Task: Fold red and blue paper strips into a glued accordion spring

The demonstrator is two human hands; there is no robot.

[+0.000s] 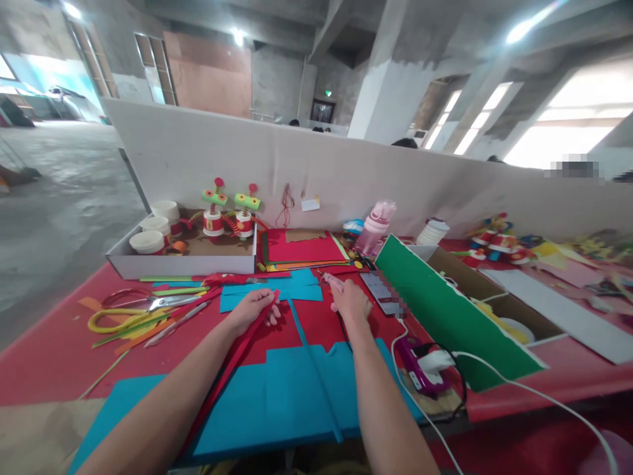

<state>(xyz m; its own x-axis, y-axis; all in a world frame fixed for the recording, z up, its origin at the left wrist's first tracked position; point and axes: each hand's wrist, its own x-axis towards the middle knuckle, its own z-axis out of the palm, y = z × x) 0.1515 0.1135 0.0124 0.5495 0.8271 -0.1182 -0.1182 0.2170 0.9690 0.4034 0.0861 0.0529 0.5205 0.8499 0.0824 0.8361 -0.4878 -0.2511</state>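
Observation:
My left hand (254, 309) pinches the upper end of a long red paper strip (242, 346), which runs down along my forearm. In my right hand (352, 305) is a pink glue gun (334, 282), its nozzle pointing away over the edge of a blue paper piece (309, 291). A black cord shows beside the right wrist. Between my arms a narrow blue paper strip (312, 363) lies slantwise across a larger blue sheet (291, 396) and the red tabletop. The two hands are apart.
Scissors (148, 303) and coloured strips lie left. Behind stand a white tray (182, 266) with cups and paper figures, and stacked paper (301, 249). To the right are a phone (378, 291), a pink bottle (378, 224), a purple power strip (420, 369) with cables and a green-sided box (440, 310).

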